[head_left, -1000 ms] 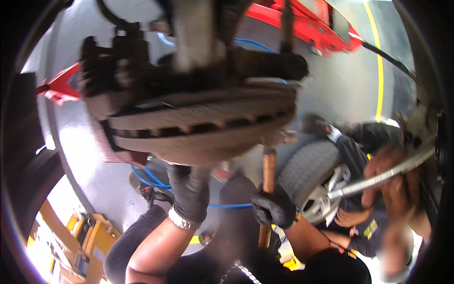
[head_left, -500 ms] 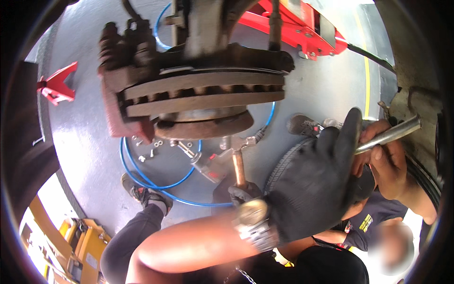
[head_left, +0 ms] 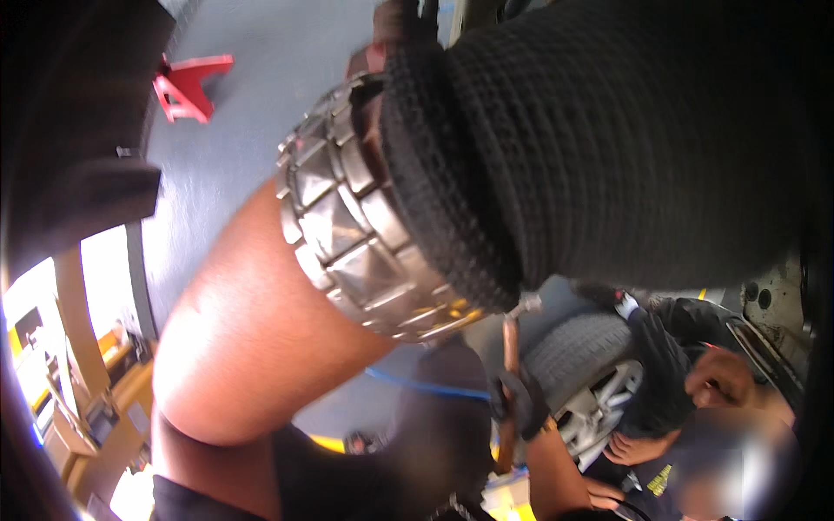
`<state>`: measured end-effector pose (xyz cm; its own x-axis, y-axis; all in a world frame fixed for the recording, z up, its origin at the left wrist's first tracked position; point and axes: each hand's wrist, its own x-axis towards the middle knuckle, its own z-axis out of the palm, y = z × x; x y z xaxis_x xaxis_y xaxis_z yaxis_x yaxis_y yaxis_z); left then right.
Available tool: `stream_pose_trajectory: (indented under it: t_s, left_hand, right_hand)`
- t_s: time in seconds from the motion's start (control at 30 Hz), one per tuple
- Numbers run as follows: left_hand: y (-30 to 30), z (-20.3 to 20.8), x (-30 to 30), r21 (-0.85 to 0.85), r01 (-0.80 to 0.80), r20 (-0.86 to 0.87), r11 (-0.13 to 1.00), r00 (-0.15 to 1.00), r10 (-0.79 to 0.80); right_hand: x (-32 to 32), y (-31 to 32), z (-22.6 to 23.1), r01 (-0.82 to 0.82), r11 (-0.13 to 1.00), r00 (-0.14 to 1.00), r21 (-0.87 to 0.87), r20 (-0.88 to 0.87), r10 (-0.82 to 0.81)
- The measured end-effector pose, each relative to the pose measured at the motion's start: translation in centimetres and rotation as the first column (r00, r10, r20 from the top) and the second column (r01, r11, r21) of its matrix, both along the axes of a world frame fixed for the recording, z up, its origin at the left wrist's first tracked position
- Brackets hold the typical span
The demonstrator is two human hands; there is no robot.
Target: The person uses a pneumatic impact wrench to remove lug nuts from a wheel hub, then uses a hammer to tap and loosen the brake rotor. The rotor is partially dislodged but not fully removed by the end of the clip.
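Note:
My left hand (head_left: 625, 148), in a black knit glove, is raised very close and fills the upper right. Its fingers cannot be made out. A chunky metal watch (head_left: 347, 230) circles that wrist. Lower down, my right hand (head_left: 521, 406), also gloved in black, is closed around the wooden handle of a hammer (head_left: 510, 343), held upright. The hammer's metal head shows just below the left glove's cuff. Only a reddish bit of the brake caliper (head_left: 369, 59) peeks out above the watch; my left hand and forearm cover most of that area.
A red jack stand (head_left: 195, 82) stands on the grey floor, upper left. A wheel with its tyre (head_left: 578, 347) lies beside my right hand. Another person's hand (head_left: 721, 378) is at the right. A blue hose (head_left: 426, 388) crosses below. Dark bodywork (head_left: 78, 130) borders the left.
My left hand has come up close, covering the brake disc. The view has shifted. The metal tube near the other person's hand no longer shows. The hammer stays in my right hand.

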<state>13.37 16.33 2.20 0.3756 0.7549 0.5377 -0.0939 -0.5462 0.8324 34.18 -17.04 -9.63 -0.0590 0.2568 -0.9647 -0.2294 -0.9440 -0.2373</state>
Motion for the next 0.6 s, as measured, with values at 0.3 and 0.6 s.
stream_pose_trajectory:
  t_s: [0.3, 0.6]
  left_hand:
    - [3.6, 1.1, -1.0, 0.516, -0.132, -0.138, 0.846, 0.962, 0.235]
    - [3.2, 5.0, -1.3, 0.27, -0.158, -0.114, 0.95, 0.974, 0.195]
  right_hand:
    - [1.8, -1.2, 4.4, -0.371, 0.873, 0.87, 0.318, 0.449, 0.206]
    - [3.5, -3.4, 8.1, -0.18, 0.922, 0.823, 0.343, 0.566, -0.05]
